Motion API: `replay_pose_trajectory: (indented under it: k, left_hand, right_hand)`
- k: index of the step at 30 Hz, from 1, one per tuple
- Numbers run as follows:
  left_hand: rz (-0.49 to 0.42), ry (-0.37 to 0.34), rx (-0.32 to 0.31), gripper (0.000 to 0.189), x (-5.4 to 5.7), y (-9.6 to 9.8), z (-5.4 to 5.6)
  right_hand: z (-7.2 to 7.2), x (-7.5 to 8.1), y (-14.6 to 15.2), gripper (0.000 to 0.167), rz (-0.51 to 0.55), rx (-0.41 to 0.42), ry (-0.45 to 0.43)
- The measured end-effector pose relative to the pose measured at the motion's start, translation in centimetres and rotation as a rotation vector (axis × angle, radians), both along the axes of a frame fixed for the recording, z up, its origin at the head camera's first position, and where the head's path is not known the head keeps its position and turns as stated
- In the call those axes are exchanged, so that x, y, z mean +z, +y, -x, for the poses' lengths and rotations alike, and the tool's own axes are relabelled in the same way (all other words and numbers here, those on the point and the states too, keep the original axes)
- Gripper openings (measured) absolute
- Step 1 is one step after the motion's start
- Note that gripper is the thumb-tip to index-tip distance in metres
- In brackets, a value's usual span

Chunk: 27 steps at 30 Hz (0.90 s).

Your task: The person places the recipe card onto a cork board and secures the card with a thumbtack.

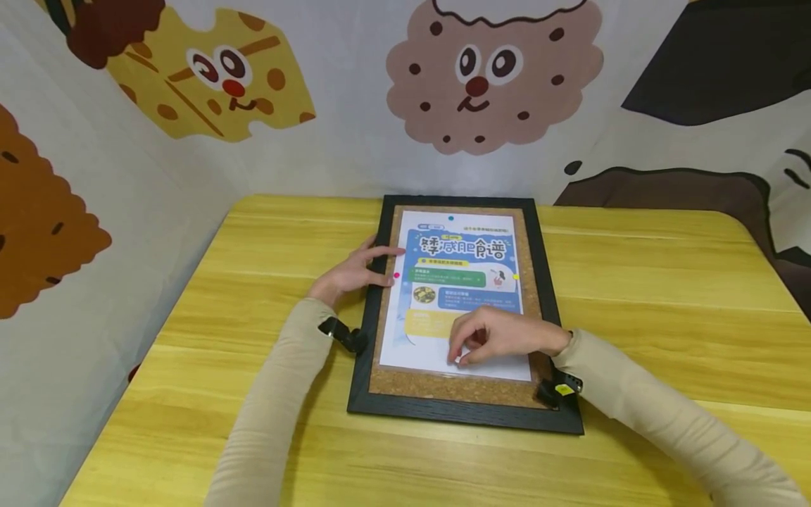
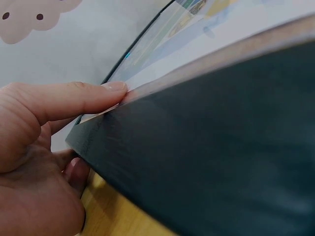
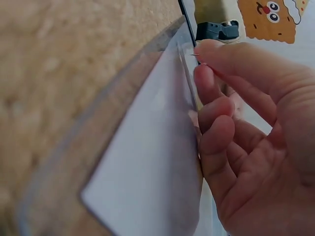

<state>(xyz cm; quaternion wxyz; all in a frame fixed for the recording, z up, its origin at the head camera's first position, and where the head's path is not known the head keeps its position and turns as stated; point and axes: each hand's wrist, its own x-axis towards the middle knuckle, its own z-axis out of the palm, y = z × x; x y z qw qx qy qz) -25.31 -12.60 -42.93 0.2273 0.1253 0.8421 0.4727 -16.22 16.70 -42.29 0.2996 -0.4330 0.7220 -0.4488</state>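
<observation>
A black-framed cork board (image 1: pixel 405 387) lies on the table, bearing a printed poster (image 1: pixel 393 345) under a clear sheet. My left hand (image 1: pixel 351 274) rests on the board's left side, its thumb and a straight finger reaching over the frame to the poster's edge. Other left fingers sit beside the frame's outer side in the left wrist view. Above the poster's lower part, my right hand (image 1: pixel 500 334) pinches a small pushpin (image 3: pixel 195 54) between thumb and forefinger, its metal point showing. A blue tack (image 1: pixel 450 218), a pink tack (image 1: pixel 396 275) and a yellow tack (image 1: pixel 516 277) sit along the poster's edges.
The board lies on a yellow wood-grain table (image 1: pixel 646 282), near its far edge. Behind it hangs a white cloth (image 1: pixel 342 91) with cartoon food prints. Black wrist cameras are strapped over both beige sleeves (image 1: pixel 272 401).
</observation>
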Motion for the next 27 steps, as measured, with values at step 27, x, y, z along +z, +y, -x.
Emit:
replay_pose_trajectory:
  k: [27]
  left_hand:
    - [0.006, -0.004, 0.004, 0.064, -0.09, 0.08, 0.20]
  right_hand:
    - [0.08, -0.10, -0.22, 0.017, -0.041, 0.047, 0.026]
